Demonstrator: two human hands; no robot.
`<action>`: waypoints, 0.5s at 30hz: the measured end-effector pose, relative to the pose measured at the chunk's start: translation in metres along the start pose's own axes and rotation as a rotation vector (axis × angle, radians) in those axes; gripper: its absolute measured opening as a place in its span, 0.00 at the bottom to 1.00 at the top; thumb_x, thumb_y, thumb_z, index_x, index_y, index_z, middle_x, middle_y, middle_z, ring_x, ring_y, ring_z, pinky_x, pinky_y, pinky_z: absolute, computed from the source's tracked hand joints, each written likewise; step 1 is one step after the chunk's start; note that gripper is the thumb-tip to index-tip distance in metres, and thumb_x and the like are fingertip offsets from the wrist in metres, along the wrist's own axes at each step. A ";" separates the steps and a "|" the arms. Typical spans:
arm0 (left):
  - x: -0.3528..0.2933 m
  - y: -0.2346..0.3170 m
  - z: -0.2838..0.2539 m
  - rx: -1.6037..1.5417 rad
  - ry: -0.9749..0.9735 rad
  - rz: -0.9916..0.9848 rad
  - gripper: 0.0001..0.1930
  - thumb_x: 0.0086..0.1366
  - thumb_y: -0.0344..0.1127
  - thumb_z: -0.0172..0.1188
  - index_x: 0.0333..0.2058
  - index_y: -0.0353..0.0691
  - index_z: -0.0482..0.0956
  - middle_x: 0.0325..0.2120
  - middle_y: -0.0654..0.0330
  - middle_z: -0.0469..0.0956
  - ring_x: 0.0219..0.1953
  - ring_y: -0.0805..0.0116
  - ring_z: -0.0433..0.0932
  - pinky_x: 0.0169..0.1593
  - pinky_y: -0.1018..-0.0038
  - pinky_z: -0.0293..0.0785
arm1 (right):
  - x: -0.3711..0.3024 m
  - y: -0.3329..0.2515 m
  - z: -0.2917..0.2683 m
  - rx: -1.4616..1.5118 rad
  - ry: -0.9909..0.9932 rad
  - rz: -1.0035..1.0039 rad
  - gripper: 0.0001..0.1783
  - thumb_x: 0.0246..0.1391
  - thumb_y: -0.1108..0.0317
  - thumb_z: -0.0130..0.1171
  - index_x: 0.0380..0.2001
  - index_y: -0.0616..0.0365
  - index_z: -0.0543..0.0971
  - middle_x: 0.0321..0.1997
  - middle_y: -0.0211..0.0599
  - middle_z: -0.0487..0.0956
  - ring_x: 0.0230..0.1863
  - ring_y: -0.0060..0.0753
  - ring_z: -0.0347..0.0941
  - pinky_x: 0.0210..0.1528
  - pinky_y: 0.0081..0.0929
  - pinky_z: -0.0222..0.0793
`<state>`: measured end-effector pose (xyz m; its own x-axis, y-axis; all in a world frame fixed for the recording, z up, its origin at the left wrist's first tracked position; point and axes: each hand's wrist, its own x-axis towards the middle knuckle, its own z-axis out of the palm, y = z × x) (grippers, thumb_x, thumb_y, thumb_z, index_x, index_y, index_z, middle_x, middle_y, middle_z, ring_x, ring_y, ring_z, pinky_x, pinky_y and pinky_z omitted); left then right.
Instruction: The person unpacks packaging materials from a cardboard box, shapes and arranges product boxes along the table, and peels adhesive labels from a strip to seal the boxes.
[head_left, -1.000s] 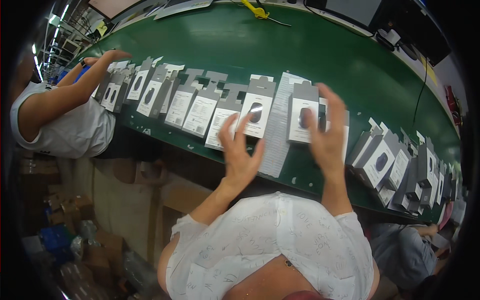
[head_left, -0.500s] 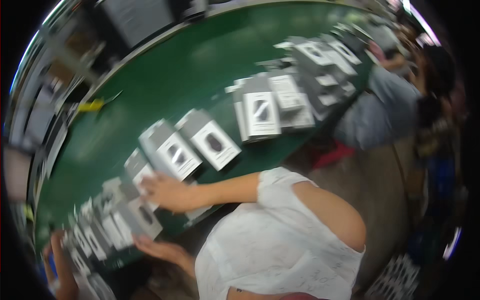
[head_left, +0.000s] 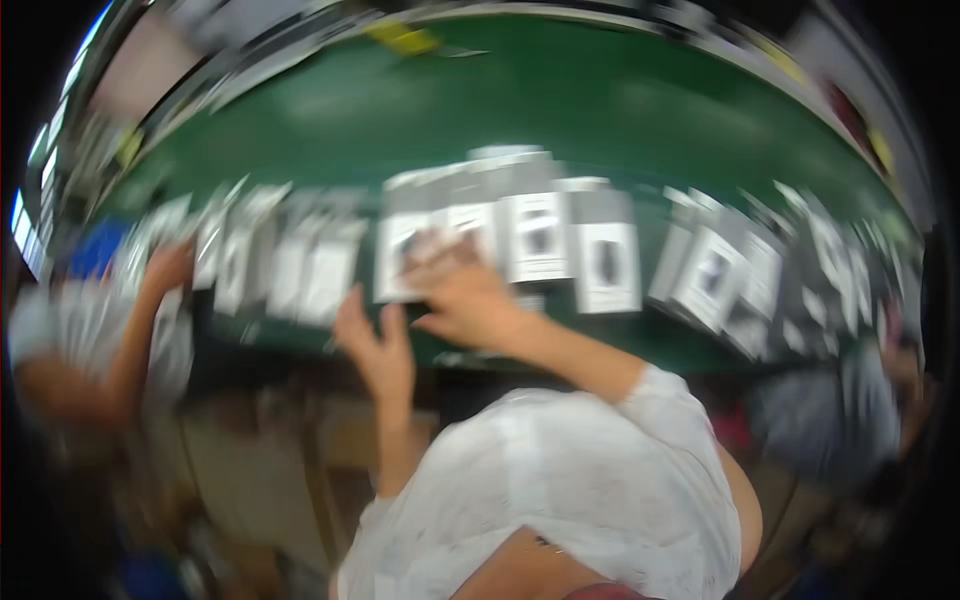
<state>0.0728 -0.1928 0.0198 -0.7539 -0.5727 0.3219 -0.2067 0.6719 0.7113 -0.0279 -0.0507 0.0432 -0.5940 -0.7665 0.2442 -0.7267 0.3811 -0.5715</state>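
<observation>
My right hand [head_left: 465,300] reaches over two grey-and-white boxes near the middle of the table. Its blurred fingers are spread across the front of the left box [head_left: 398,210] and the lower front of the box beside it [head_left: 468,213]. Just below the left box, my left hand [head_left: 378,350] is open, thumb apart from the fingers, holding nothing I can see. Right of my right hand lie another such box [head_left: 540,230] and, beside it, one with a dark oval picture [head_left: 606,255].
The green table [head_left: 600,110] stretches across the view. Several similar boxes [head_left: 330,265] line its left side, near a co-worker's hand [head_left: 170,265]. More boxes [head_left: 715,265] are grouped at right, before another person [head_left: 830,410]. A yellow-handled tool [head_left: 405,38] lies at the far edge.
The view has swung left, shifting the scene rightward. My left hand has come up from beside the left boxes. The box there now appears beside the middle ones, apart from the left row.
</observation>
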 end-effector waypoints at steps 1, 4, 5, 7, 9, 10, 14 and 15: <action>-0.001 0.002 -0.006 0.140 0.072 0.129 0.28 0.58 0.36 0.63 0.57 0.35 0.66 0.53 0.44 0.63 0.58 0.47 0.59 0.61 0.57 0.54 | -0.003 0.006 0.009 -0.140 0.069 -0.032 0.34 0.45 0.53 0.65 0.57 0.47 0.70 0.63 0.34 0.67 0.68 0.50 0.54 0.67 0.60 0.42; 0.007 -0.009 -0.031 0.311 0.211 0.042 0.33 0.53 0.36 0.67 0.57 0.40 0.66 0.55 0.48 0.60 0.56 0.47 0.58 0.58 0.56 0.56 | 0.000 -0.012 -0.002 -0.212 0.046 -0.106 0.34 0.47 0.53 0.64 0.58 0.48 0.70 0.64 0.34 0.65 0.70 0.46 0.50 0.69 0.55 0.36; 0.013 -0.014 -0.035 0.375 0.199 0.026 0.34 0.52 0.36 0.68 0.57 0.40 0.66 0.55 0.48 0.59 0.56 0.47 0.58 0.58 0.55 0.56 | 0.002 -0.013 -0.002 -0.219 0.036 -0.108 0.34 0.48 0.53 0.63 0.59 0.47 0.69 0.65 0.33 0.64 0.70 0.46 0.50 0.70 0.54 0.35; 0.016 -0.022 -0.040 0.475 0.184 0.010 0.35 0.52 0.37 0.69 0.58 0.41 0.65 0.56 0.48 0.59 0.56 0.47 0.58 0.57 0.55 0.56 | 0.003 -0.015 0.001 -0.175 0.030 -0.134 0.32 0.50 0.54 0.62 0.58 0.48 0.69 0.64 0.34 0.65 0.70 0.46 0.50 0.70 0.54 0.33; 0.023 -0.031 -0.039 0.548 0.147 0.020 0.35 0.51 0.37 0.69 0.58 0.41 0.65 0.56 0.49 0.59 0.56 0.48 0.58 0.57 0.55 0.57 | 0.005 -0.015 0.003 -0.188 0.021 -0.119 0.31 0.50 0.55 0.62 0.58 0.48 0.69 0.64 0.34 0.65 0.70 0.46 0.49 0.70 0.54 0.33; 0.026 -0.036 -0.039 0.566 0.198 0.036 0.35 0.50 0.37 0.69 0.57 0.42 0.66 0.56 0.50 0.60 0.56 0.48 0.59 0.57 0.56 0.57 | 0.006 -0.015 0.003 -0.195 0.021 -0.117 0.31 0.50 0.55 0.61 0.58 0.48 0.69 0.64 0.34 0.65 0.70 0.46 0.49 0.70 0.54 0.32; 0.034 -0.044 -0.038 0.507 0.237 0.084 0.32 0.50 0.35 0.69 0.55 0.42 0.69 0.54 0.51 0.63 0.55 0.48 0.60 0.57 0.56 0.58 | 0.006 -0.013 0.000 -0.203 0.044 -0.097 0.30 0.51 0.56 0.62 0.57 0.48 0.70 0.64 0.33 0.65 0.70 0.45 0.48 0.70 0.55 0.31; 0.034 -0.046 -0.038 0.496 0.236 0.099 0.31 0.51 0.34 0.68 0.54 0.41 0.70 0.53 0.51 0.64 0.54 0.48 0.61 0.57 0.56 0.58 | 0.006 -0.015 -0.001 -0.210 0.061 -0.078 0.29 0.51 0.56 0.61 0.56 0.49 0.71 0.64 0.32 0.65 0.70 0.46 0.48 0.69 0.58 0.31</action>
<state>0.0809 -0.2610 0.0218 -0.6361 -0.5467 0.5445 -0.4533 0.8359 0.3095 -0.0211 -0.0605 0.0544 -0.5482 -0.7676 0.3321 -0.8235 0.4258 -0.3749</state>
